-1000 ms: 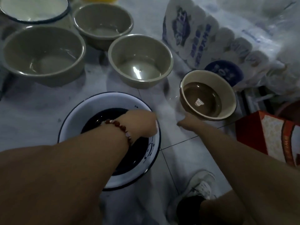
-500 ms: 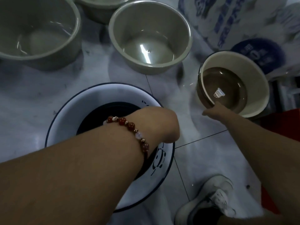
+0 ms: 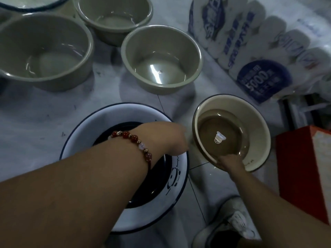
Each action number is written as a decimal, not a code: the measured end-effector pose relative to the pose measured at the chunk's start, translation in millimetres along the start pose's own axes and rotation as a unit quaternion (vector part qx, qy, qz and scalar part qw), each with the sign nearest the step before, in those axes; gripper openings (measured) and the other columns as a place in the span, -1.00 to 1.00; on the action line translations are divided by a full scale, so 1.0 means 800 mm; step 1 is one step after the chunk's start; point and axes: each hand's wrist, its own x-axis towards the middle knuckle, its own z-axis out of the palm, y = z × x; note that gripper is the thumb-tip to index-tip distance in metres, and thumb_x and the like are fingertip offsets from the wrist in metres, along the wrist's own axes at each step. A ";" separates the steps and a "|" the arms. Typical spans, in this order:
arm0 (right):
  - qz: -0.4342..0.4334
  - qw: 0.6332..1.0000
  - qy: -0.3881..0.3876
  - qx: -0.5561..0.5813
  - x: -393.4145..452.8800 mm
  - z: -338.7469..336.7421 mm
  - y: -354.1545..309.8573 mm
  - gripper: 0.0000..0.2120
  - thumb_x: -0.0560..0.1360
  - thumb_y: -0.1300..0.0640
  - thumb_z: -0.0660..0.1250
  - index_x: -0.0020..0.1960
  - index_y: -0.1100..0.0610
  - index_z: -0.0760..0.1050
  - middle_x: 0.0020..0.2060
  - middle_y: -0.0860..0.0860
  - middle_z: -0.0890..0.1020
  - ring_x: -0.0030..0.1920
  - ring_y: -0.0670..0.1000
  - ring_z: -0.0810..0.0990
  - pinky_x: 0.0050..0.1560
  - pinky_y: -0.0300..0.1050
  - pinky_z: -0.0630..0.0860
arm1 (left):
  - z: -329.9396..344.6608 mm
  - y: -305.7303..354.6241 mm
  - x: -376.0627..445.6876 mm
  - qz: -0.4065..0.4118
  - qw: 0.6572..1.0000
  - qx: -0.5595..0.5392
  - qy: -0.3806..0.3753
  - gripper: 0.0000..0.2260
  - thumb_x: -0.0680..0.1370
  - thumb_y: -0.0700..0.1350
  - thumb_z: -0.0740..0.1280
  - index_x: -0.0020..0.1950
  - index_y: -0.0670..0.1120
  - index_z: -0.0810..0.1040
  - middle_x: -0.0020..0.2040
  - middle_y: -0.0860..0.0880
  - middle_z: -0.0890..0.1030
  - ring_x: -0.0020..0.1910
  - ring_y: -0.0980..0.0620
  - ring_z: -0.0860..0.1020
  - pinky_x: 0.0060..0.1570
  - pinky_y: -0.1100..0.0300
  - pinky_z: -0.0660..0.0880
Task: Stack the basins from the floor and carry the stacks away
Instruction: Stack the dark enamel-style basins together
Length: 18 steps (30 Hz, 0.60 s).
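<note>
A white enamel basin (image 3: 86,133) with a dark blue rim and dark bottom sits on the floor in front of me. My left hand (image 3: 170,138), with a red bead bracelet on the wrist, grips its far right rim. To the right stands a cream basin (image 3: 254,126) with a brown inside and a sticker. My right hand (image 3: 228,162) grips its near rim, and the basin tilts toward me. Three grey-green plastic basins lie beyond: one at the left (image 3: 43,49), one at the back (image 3: 114,17), one in the middle (image 3: 161,58).
A large pack of white paper rolls (image 3: 259,51) with blue print lies at the back right. A red carton (image 3: 304,169) stands at the right edge. My white shoe (image 3: 232,221) is at the bottom. Another white basin's rim (image 3: 32,6) shows at the top left.
My right hand reached forward from the floor tile to the cream basin and took its near rim, tilting it. My left hand stayed on the white basin's rim.
</note>
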 end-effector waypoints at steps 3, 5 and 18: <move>0.022 0.998 0.055 0.020 -0.047 0.016 0.012 -0.62 0.43 -0.03 0.25 0.13 0.11 0.63 0.11 0.19 0.61 0.12 0.27 0.54 0.07 0.00 0.48 | 0.002 -0.010 -0.011 -0.016 1.000 0.001 0.010 -0.65 0.64 0.05 0.19 0.36 -0.08 0.48 0.29 -0.05 0.54 0.17 -0.05 0.52 -0.03 0.16 0.36; 0.062 0.991 0.084 0.079 -0.071 0.018 0.015 -0.63 0.43 -0.04 0.28 0.16 0.07 0.60 0.17 0.18 0.54 0.15 0.28 0.48 0.08 0.03 0.40 | 0.004 -0.014 -0.019 -0.019 1.000 0.001 0.025 -0.65 0.62 0.05 0.20 0.33 -0.06 0.49 0.25 -0.04 0.56 0.16 -0.05 0.53 0.04 0.14 0.42; 0.252 0.631 -0.122 0.723 -0.081 -0.049 -0.014 -0.76 0.55 -0.05 0.29 0.08 0.10 0.51 -0.13 0.02 0.59 -0.19 0.02 0.53 -0.20 -0.09 0.43 | 0.011 -0.015 -0.082 -0.014 0.999 0.036 0.006 -0.67 0.66 0.03 0.15 0.32 -0.09 0.53 0.24 -0.05 0.56 0.18 -0.05 0.50 0.16 0.13 0.37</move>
